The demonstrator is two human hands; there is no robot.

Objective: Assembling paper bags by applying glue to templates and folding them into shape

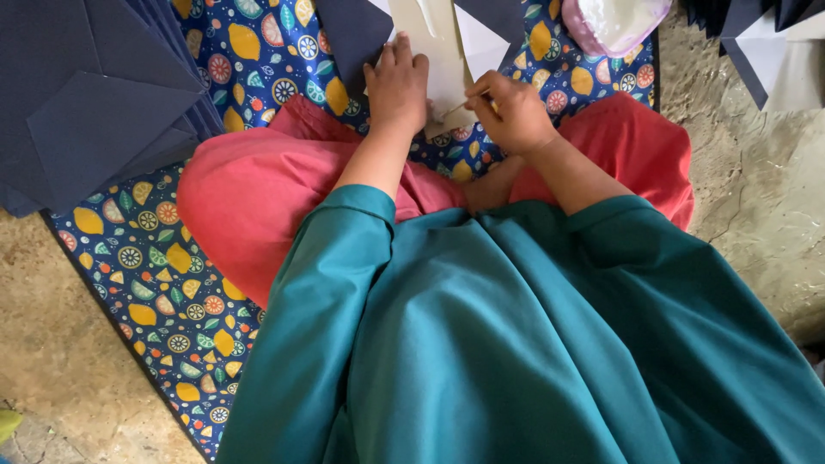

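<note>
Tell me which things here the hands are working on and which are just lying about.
In hand:
left hand pressing flat on the cream paper sheet
right hand pinching a thin stick over that sheet

Lying about:
stack of navy paper pieces
pink plastic container
fruit-patterned mat

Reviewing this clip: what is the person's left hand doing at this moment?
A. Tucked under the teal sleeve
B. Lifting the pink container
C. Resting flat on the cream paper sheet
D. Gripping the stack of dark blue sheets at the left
C: the left hand lies palm-down, fingers spread, on the cream paper sheet, while the right hand pinches a thin stick at the sheet's edge.
</note>
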